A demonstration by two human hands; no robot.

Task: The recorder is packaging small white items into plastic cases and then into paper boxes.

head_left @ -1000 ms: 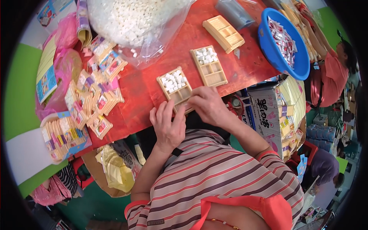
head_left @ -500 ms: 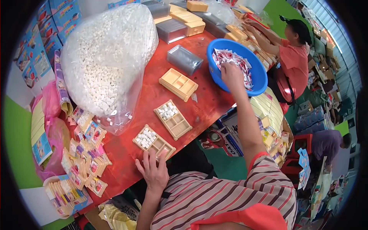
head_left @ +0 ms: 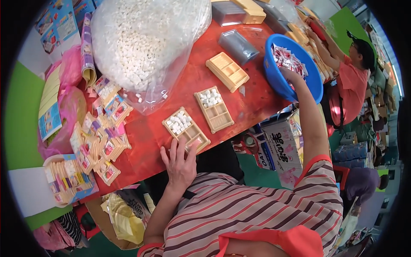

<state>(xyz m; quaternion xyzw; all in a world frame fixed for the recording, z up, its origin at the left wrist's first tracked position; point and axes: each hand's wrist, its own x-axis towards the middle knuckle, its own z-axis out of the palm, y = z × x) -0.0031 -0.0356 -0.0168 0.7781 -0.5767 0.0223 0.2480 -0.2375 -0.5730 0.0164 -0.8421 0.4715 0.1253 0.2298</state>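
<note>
Tray (head_left: 192, 129), cream-coloured and divided, lying aslant near the edge of a red counter (head_left: 145, 147), with white cubes (head_left: 179, 122) heaped in its far section and smaller sections nearer. Left hand (head_left: 179, 165) at the tray's near left edge, unclenched, touching with fingers spread and loosely bent over the rim. Right hand (head_left: 288, 76) well to the right of the tray and farther off, down among red-and-white packets (head_left: 292, 58) in a blue basin (head_left: 317, 81), partly hidden; cannot tell whether clenched, released or grasping a packet. Just right of the tray, a second tray (head_left: 210, 113), likewise with cubes in its far section. Farther off to the tray's right, stacked trays (head_left: 227, 72) and a grey plastic case (head_left: 238, 46). Beyond the tray to the left, a clear bag (head_left: 139, 55) of cubes. Left of the tray, a heap of printed packages (head_left: 102, 139).
</note>
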